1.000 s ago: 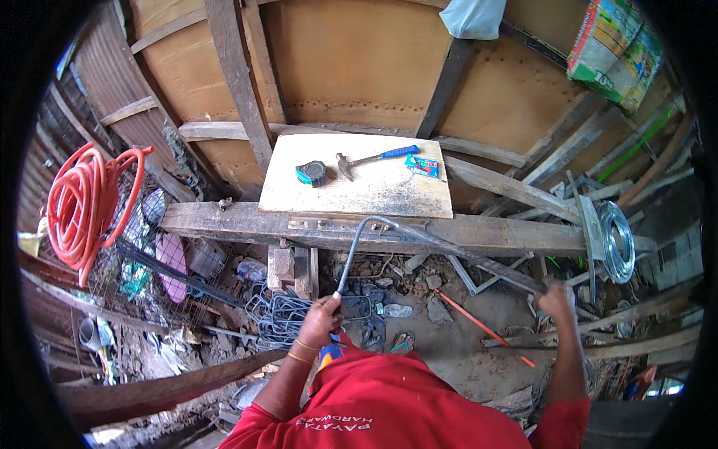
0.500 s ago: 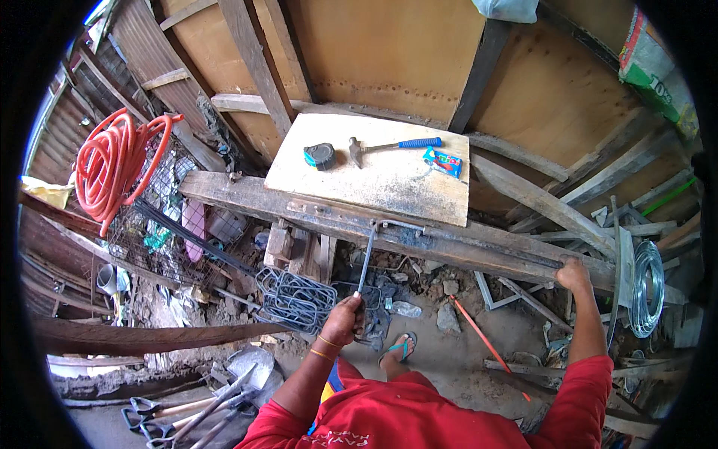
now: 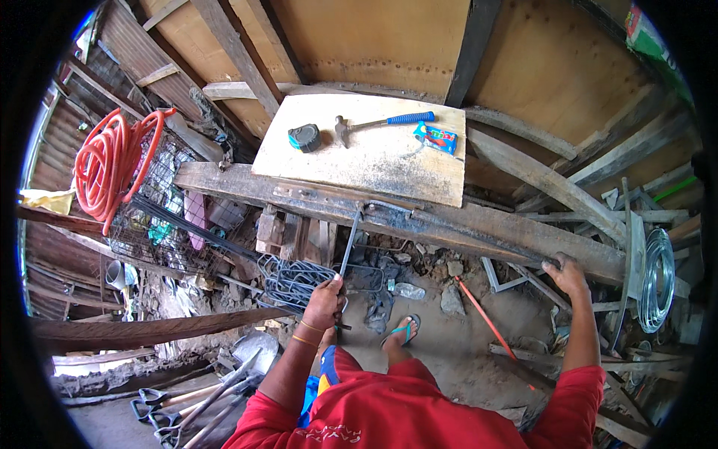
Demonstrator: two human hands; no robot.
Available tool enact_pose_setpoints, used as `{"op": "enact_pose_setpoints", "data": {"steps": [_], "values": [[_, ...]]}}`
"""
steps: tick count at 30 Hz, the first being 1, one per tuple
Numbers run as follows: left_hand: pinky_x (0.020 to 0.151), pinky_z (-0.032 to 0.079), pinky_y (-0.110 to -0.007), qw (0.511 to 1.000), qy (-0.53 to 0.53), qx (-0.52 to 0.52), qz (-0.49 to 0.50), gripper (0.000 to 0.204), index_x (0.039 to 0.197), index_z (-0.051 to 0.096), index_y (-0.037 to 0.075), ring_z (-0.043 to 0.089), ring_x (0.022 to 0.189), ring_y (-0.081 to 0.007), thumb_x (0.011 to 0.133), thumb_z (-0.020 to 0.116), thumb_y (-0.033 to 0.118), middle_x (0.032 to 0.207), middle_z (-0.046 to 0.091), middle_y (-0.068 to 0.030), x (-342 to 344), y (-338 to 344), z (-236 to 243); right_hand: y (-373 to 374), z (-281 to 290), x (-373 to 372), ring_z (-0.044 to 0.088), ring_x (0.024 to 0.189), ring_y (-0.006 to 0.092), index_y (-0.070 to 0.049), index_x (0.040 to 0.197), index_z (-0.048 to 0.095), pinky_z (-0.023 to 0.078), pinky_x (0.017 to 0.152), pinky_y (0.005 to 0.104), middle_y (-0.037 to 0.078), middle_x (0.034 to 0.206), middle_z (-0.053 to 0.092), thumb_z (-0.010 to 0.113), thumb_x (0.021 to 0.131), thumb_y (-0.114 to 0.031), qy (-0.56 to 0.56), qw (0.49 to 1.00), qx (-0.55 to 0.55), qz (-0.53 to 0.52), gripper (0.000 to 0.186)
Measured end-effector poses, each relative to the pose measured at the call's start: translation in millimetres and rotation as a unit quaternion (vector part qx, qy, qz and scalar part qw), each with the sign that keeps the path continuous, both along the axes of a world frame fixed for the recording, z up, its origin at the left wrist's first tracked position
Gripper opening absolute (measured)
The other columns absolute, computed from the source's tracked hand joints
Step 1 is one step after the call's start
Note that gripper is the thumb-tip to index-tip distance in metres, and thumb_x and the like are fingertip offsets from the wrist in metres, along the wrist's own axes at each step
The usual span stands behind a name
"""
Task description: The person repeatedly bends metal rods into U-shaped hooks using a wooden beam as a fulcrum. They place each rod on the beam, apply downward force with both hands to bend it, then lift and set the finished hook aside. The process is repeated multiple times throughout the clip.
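Observation:
My left hand (image 3: 324, 304) is closed round the lower end of a thin steel rod (image 3: 350, 243). The rod rises to metal pegs on a thick wooden beam (image 3: 516, 232), where it bends to the right. A long dark steel bar (image 3: 479, 239) lies slantwise along the beam, its left end meeting the rod at the bend. My right hand (image 3: 568, 275) holds the bar's far right end, thumb and fingers round it. Beside my left hand hangs a bundle of bent steel rod loops (image 3: 295, 278).
On a pale board (image 3: 351, 168) behind the beam lie a tape measure (image 3: 304, 138), a claw hammer (image 3: 385, 122) and a blue packet (image 3: 436, 138). Left are a coiled orange hose (image 3: 112, 165) and shovels (image 3: 202, 400); right, a wire coil (image 3: 656, 280). Rubble covers the ground.
My right hand has come slightly nearer with the bar's end, its grip looking looser. My left hand still holds the rod, a little further left in view. The whole view has shifted slightly.

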State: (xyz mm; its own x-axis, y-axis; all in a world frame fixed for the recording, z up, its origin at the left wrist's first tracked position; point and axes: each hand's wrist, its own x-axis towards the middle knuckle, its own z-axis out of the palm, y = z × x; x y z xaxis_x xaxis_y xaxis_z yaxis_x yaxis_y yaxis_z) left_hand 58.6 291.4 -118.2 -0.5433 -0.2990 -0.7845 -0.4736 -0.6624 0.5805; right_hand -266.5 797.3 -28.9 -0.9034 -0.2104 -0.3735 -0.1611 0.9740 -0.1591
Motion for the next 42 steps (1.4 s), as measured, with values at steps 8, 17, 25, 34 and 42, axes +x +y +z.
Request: {"op": "enact_pose_setpoints", "data": {"steps": [8,17,25,34,42], "values": [[0.038,0.022,-0.027,0.999,-0.004,0.033,-0.022,0.034,0.084,0.048,0.018,0.033,0.042,-0.0084,0.104,0.056,0.044,0.057,0.038,0.0053,-1.0,-4.9,4.9,3.1,-7.8,8.2,0.060,0.120,0.0464,0.001,0.129,0.062,0.048,0.102,0.0488,0.029,0.128,0.064,0.066,0.093,-0.048,0.051,0.999,0.005,0.006,0.062],[0.041,0.024,-0.028,0.999,-0.017,0.020,-0.042,0.037,0.084,0.051,0.015,0.033,0.044,-0.0089,0.105,0.054,0.045,0.058,0.039,0.0051,-5.0,-4.6,15.3,8.4,-19.9,14.6,0.062,0.113,0.0474,0.002,0.123,0.065,0.049,0.097,0.0500,0.029,0.120,0.066,0.067,0.092,-0.047,0.111,0.993,-0.002,0.028,0.058],[0.040,0.025,-0.029,0.998,-0.022,0.026,-0.050,0.037,0.084,0.051,0.015,0.033,0.045,-0.0089,0.104,0.054,0.045,0.059,0.040,0.0049,-3.7,-8.4,14.5,9.8,-29.0,20.0,0.063,0.107,0.0471,-0.002,0.114,0.065,0.050,0.093,0.0526,0.028,0.114,0.067,0.069,0.090,-0.048,0.142,0.989,0.008,0.038,0.052],[0.040,0.025,-0.030,0.997,-0.013,0.048,-0.061,0.035,0.085,0.051,0.016,0.035,0.044,-0.0103,0.104,0.055,0.045,0.060,0.042,0.0034,-0.4,-16.6,1.8,12.4,-35.5,22.5,0.064,0.107,0.0472,-0.001,0.111,0.066,0.050,0.091,0.0531,0.028,0.113,0.068,0.068,0.090,-0.051,0.154,0.987,0.022,0.032,0.054],[0.047,0.030,-0.031,0.985,0.001,0.150,-0.090,0.036,0.086,0.051,0.016,0.034,0.049,-0.0116,0.107,0.047,0.045,0.062,0.040,0.0028,2.8,-29.5,-7.8,-1.1,-36.2,34.9,0.066,0.099,0.0481,0.000,0.101,0.068,0.051,0.087,0.0542,0.029,0.102,0.070,0.070,0.086,-0.058,0.212,0.977,0.000,0.032,0.060]]}}
